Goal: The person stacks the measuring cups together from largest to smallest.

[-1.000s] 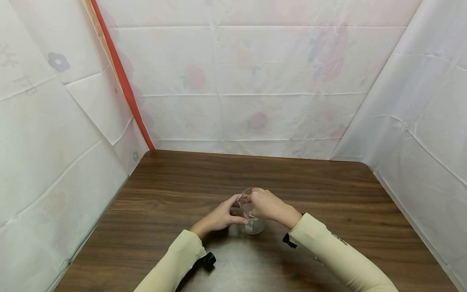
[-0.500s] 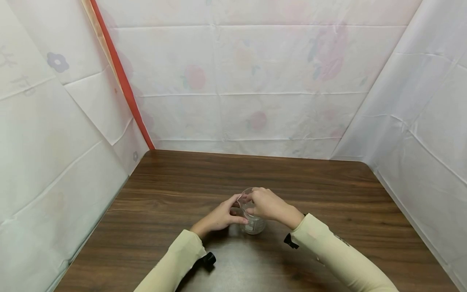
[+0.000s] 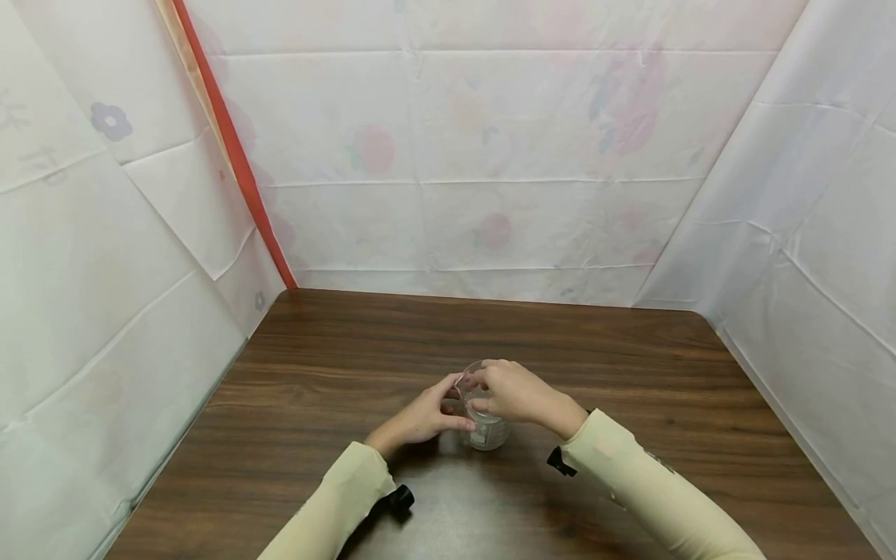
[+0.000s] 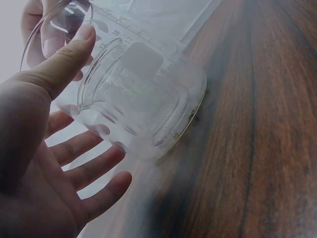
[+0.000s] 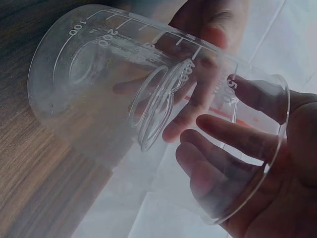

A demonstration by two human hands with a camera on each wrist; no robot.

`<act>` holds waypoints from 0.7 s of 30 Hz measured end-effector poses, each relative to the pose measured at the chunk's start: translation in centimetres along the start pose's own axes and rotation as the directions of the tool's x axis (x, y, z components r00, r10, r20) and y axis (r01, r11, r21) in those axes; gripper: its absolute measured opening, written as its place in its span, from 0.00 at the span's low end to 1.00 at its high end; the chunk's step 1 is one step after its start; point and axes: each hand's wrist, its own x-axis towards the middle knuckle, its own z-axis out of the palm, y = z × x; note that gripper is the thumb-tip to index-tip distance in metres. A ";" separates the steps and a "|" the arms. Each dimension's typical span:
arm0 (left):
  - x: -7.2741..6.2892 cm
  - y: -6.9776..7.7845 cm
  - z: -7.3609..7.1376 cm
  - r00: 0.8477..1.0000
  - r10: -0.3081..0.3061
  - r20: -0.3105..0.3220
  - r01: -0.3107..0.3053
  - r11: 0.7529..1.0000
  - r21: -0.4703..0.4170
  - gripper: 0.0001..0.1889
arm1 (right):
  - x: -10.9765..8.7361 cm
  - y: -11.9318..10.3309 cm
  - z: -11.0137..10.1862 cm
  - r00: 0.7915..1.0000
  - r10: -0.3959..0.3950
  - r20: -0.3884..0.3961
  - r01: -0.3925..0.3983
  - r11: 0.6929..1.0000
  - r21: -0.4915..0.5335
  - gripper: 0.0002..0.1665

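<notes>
A clear glass beaker (image 3: 488,437) with white volume marks stands on the table, a smaller glass beaker (image 5: 153,111) sitting inside it. My left hand (image 3: 421,417) holds the large beaker from the left, thumb on the near side and fingers spread round the far side. From the right, my right hand (image 3: 519,393) reaches over the rim, its fingers (image 5: 237,134) loosely bent within the mouth. In the right wrist view those fingertips lie apart from the small beaker's rim. The right thumb shows near the 500 mark.
The brown wood-grain table (image 3: 336,342) extends around the hands. White printed sheets (image 3: 448,140) hang at the back and both sides, with a red strip (image 3: 238,148) at the back left corner. Black wrist cameras (image 3: 401,499) sit under both cream sleeves.
My right hand has drawn back slightly to the right, and its fingers have loosened inside the large beaker's mouth. The left hand and the large beaker stay in place.
</notes>
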 end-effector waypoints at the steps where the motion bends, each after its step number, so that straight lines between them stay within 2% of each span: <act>1: 0.0 0.0 0.0 1.000 0.000 0.000 0.000 1.000 -0.002 0.46 | 0.0 0.0 0.0 1.000 -0.005 -0.001 0.005 1.000 -0.003 0.16; 7: 0.0 0.1 0.0 1.000 0.005 0.001 -0.005 1.000 -0.009 0.45 | -0.2 0.2 -0.2 0.999 -0.035 -0.019 0.035 0.999 -0.001 0.15; 21: 0.0 0.0 -0.2 1.000 0.012 0.000 -0.012 1.000 -0.009 0.45 | -0.6 0.3 -0.7 0.995 -0.084 -0.051 0.088 0.993 0.079 0.13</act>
